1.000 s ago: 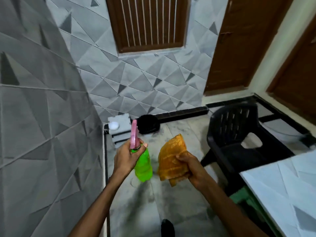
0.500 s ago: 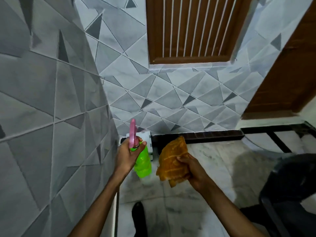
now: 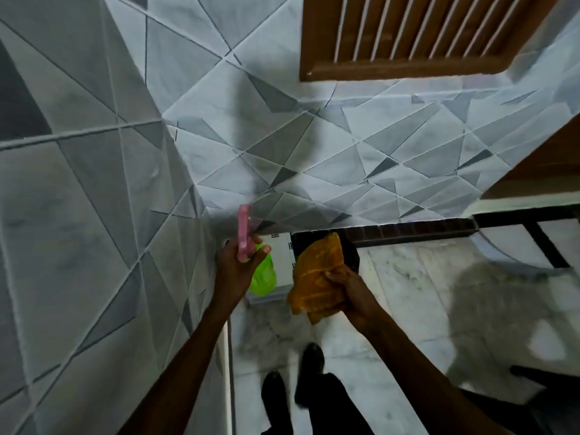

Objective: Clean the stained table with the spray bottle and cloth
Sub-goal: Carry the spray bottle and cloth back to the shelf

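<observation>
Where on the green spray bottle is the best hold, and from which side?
Likely the neck of the spray bottle, just under its pink head, from the person's side, as the left hand holds it: it stands upright and widens below.

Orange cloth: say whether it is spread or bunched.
Bunched. The orange cloth sits crumpled in the right hand, whose fingers curl round its lower edge.
</observation>
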`<act>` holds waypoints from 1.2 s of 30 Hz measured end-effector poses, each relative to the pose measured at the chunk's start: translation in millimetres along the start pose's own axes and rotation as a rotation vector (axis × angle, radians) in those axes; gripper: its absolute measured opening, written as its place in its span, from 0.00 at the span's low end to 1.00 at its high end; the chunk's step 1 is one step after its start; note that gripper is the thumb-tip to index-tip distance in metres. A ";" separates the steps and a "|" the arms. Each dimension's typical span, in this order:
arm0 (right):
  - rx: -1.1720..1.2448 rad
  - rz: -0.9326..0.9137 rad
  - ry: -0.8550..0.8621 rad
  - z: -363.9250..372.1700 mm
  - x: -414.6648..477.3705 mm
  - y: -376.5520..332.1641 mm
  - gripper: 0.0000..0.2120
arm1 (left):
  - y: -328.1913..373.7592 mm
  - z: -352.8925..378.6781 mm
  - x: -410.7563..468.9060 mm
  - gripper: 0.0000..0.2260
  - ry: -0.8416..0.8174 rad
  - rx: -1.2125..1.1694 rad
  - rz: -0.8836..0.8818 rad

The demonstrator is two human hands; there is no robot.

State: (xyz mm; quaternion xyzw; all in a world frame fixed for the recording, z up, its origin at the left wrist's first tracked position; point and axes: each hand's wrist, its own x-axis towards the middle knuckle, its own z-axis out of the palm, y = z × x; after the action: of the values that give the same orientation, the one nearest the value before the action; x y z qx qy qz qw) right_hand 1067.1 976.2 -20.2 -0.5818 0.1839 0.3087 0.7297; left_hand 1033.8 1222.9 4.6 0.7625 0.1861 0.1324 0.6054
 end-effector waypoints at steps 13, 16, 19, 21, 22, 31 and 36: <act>-0.087 0.224 0.062 20.1 286.0 51.3 0.21 | -178.4 41.9 198.0 0.23 -0.010 -0.064 -0.174; -0.114 0.278 0.092 21.5 353.2 81.1 0.18 | -233.2 53.0 231.4 0.26 0.004 -0.081 -0.212; -0.137 0.293 0.102 24.5 429.5 113.5 0.19 | -305.9 69.5 264.7 0.25 -0.042 -0.112 -0.216; -0.149 0.297 0.101 27.4 466.8 129.9 0.19 | -336.6 76.8 276.9 0.25 -0.056 -0.120 -0.209; -0.150 0.298 0.098 30.2 484.1 137.4 0.19 | -351.7 79.2 282.6 0.24 -0.055 -0.136 -0.216; -0.314 0.269 0.048 35.4 581.1 192.8 0.10 | -427.6 85.7 301.3 0.20 0.008 -0.118 -0.179; -0.595 0.238 0.105 34.5 591.6 199.6 0.10 | -431.9 82.8 302.2 0.18 0.049 -0.101 -0.106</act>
State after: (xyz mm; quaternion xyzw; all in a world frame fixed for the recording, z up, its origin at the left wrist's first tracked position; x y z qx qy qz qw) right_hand 1370.2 1175.8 -529.4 -0.7591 0.1897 0.4017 0.4759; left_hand 1286.5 1370.2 -441.7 0.7166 0.2342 0.1279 0.6445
